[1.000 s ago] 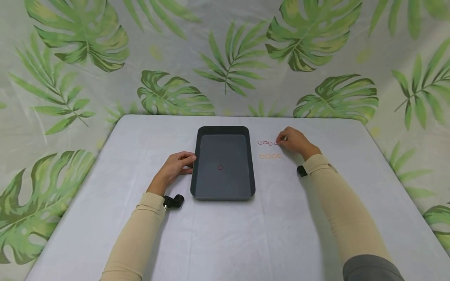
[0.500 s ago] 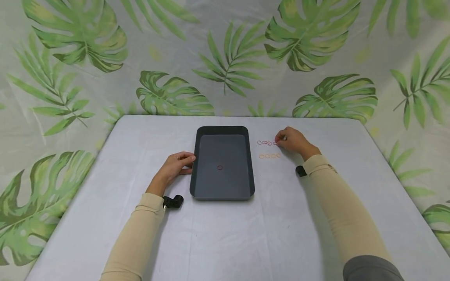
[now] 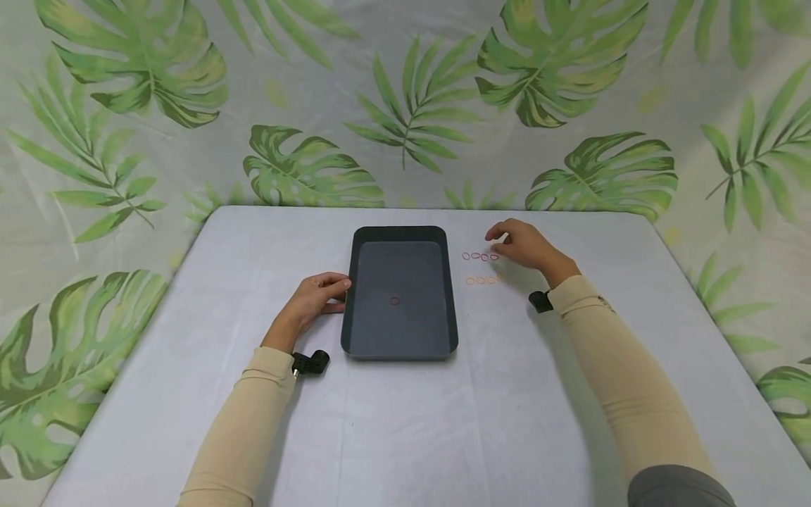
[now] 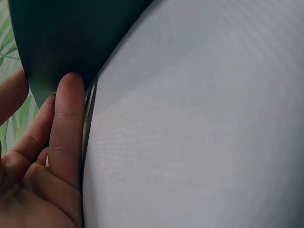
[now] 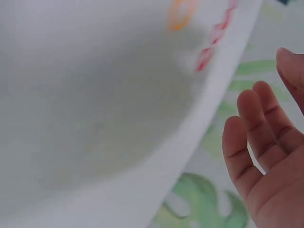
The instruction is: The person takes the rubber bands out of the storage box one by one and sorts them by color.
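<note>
My left hand holds the left side of a dark grey rectangular baking tray. In the left wrist view, fingers lie along the tray's outer wall while another fingertip reaches its rim. A single small red loop, like a thin rubber band, lies inside the tray. Over the table to the right, my right hand hovers with fingers spread and nothing between them. Just under its fingertips is a row of several red loops. A row of similar orange loops runs nearer to me.
A white cloth covers the table, whose far edge meets a hanging fabric printed with green leaves. Black wrist cameras sit on both arms, close to the cloth.
My right hand has let go of the red loop at the right end of the row and lifted slightly, its fingers spreading apart. My left hand has stayed at the tray.
</note>
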The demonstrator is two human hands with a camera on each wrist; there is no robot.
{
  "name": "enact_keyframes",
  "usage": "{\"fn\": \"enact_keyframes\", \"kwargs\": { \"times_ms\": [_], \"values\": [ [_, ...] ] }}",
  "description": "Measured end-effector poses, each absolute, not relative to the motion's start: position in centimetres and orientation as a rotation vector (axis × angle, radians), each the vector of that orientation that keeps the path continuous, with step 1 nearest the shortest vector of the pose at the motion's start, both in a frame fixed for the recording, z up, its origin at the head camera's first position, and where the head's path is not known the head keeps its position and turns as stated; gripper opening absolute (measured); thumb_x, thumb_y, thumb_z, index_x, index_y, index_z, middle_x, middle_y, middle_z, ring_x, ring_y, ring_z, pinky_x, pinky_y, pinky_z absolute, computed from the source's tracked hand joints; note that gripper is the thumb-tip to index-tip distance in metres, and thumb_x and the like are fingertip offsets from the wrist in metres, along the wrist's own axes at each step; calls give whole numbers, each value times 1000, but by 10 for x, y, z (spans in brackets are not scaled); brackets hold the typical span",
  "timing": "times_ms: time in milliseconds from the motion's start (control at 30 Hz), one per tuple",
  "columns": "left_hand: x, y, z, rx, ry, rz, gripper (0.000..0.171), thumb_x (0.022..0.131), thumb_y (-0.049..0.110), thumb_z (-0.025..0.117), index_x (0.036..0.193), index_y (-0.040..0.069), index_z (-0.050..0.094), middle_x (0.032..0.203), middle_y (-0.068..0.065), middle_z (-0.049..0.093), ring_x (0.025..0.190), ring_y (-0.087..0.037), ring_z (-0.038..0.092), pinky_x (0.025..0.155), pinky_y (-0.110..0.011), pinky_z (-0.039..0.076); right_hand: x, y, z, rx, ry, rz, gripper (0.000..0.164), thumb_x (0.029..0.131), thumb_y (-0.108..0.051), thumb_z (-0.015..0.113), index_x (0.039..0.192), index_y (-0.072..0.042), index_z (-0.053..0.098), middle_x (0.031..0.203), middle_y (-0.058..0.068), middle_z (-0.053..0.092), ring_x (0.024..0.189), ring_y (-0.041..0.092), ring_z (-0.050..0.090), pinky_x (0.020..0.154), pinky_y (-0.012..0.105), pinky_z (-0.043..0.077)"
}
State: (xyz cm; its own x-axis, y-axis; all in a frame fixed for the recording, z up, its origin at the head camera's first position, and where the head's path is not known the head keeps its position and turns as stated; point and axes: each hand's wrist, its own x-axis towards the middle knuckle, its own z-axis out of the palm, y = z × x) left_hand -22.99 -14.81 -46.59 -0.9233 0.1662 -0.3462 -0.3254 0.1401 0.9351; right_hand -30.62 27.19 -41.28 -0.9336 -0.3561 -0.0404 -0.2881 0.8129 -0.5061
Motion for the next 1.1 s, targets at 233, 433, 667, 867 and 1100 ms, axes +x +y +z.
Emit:
{"fn": "enact_keyframes", "kwargs": {
  "times_ms": [233, 433, 667, 867, 1100],
  "values": [
    [-230, -149, -468, -159, 2051, 1825, 46, 99, 24, 62, 136, -1, 55, 111, -1, 61, 95, -8, 60, 77, -20, 60, -292, 241, -382, -723, 2836, -777, 26, 97, -10, 62, 122, -2, 64, 124, 18, 62, 103, 33, 61, 85, 47, 52],
    [-231, -149, -469, -160, 2053, 1821, 46, 99, 25, 63, 136, 0, 55, 113, -2, 60, 95, -9, 60, 77, -20, 60, -275, 207, -357, -936, 2779, -787, 26, 97, -10, 63, 122, -4, 64, 123, 15, 62, 102, 29, 62, 84, 44, 55],
    [-230, -149, -466, -160, 2057, 1822, 46, 99, 25, 63, 136, 0, 55, 114, -3, 60, 96, -9, 60, 78, -20, 60, -254, 164, -352, -1186, 2693, -721, 22, 96, -12, 64, 118, -9, 67, 121, 10, 62, 98, 23, 62, 86, 42, 55],
    [-231, -149, -466, -153, 2057, 1821, 46, 99, 25, 63, 136, 0, 55, 114, -3, 60, 96, -9, 60, 79, -21, 60, -246, 138, -365, -1222, 2624, -680, 21, 95, -10, 65, 116, -9, 69, 120, 10, 62, 101, 24, 66, 92, 44, 56],
    [-230, -148, -464, -153, 2059, 1825, 45, 99, 25, 62, 136, 0, 55, 113, -2, 60, 96, -9, 60, 77, -21, 60, -245, 122, -379, -1213, 2628, -617, 22, 94, -10, 67, 115, -6, 70, 117, 10, 64, 99, 24, 67, 91, 40, 57]
  ]
}}
